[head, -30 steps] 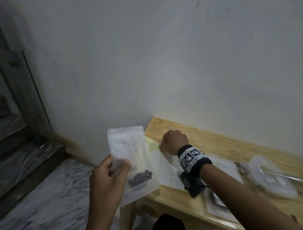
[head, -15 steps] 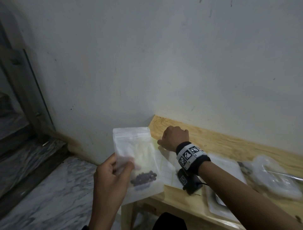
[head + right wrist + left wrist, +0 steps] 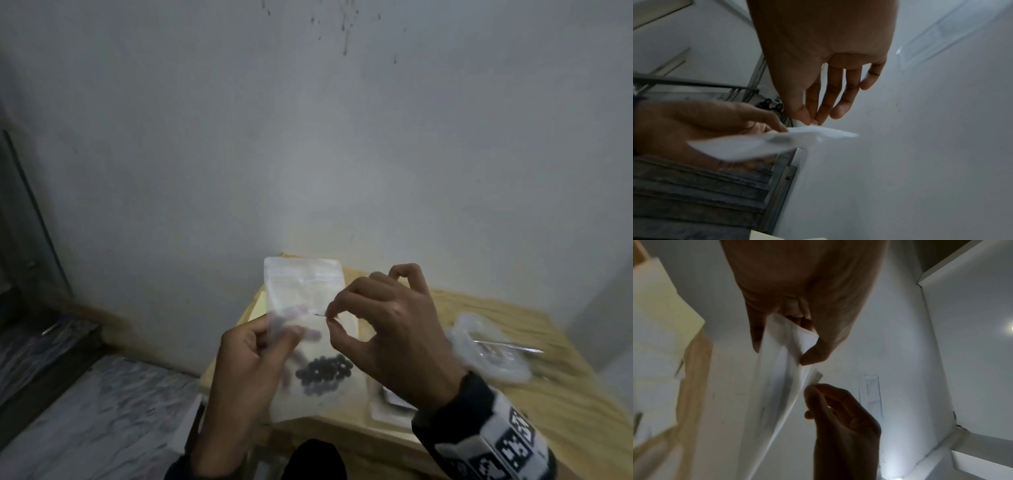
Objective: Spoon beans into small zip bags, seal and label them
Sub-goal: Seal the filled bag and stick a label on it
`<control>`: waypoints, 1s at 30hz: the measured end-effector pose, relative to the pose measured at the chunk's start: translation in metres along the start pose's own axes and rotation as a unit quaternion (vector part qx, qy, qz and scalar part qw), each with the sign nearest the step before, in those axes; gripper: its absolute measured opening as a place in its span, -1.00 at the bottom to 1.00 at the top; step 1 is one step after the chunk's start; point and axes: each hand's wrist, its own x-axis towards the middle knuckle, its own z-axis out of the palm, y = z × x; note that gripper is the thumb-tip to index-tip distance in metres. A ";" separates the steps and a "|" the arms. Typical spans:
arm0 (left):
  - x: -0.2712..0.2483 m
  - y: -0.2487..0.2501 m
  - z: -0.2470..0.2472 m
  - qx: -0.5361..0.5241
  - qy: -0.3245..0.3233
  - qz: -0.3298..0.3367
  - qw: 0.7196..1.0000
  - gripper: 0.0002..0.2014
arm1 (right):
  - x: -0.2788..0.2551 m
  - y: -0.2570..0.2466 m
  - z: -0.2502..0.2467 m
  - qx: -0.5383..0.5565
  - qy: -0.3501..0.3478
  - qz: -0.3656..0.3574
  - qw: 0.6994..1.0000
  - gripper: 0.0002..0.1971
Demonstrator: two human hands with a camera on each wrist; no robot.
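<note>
While the zip bag (image 3: 305, 329) is held upright in the lower centre of the head view, it is gripped along its left side by the left hand (image 3: 246, 373), whose thumb lies across the front of the clear plastic and whose fingers are curled behind it. Dark beans (image 3: 323, 371) are gathered in the lower part of the bag, just right of that thumb. From the lower right of the frame the right hand (image 3: 394, 335) is raised to the bag's right edge, its wrist bent and its back turned to the camera; a small white label (image 3: 815, 378) is pinched between its thumb and forefinger, and the other fingers are arched loosely above. In the left wrist view the label is seen just beside the bag's edge; whether it touches the plastic cannot be told. A band with black-and-white markers (image 3: 507, 442) is worn on the right wrist. Behind the hands, a wooden table (image 3: 496, 394) is seen in the lower right, with a pale sheet of paper (image 3: 255, 310) at its left end and a clear plastic wrapper (image 3: 493, 349) farther right. A plain grey wall (image 3: 308, 137) fills the upper frame.
</note>
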 end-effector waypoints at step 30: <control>-0.040 0.018 0.077 -0.009 -0.070 0.027 0.997 -0.83 | -0.069 0.029 -0.063 0.329 -0.019 0.402 0.854 -0.42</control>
